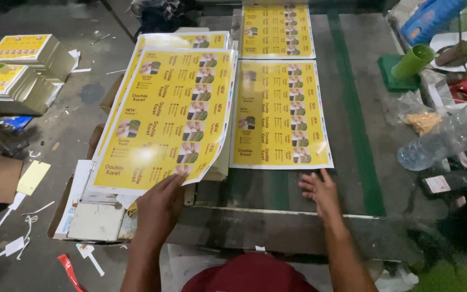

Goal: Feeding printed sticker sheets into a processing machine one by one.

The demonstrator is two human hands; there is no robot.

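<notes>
From the head view I see my left hand (160, 203) at the near edge of a stack of yellow printed sheets (166, 116). Its fingers are curled on the top sheet's lower edge and hold it; that sheet lies tilted on the pile. The stack sits on the left part of the dark work table (352, 162), partly over a flat cardboard box (95, 219).

My right hand (320, 190) lies flat on the table with fingers spread wide, holding nothing, just below the near edge of a single yellow sheet (280, 113). Another yellow sheet (277, 30) lies beyond it.

I count 2 stacks of cut yellow prints (14, 67) on the floor at left. A green cup (413, 60) and a clear plastic bottle (444, 135) stand at right.
</notes>
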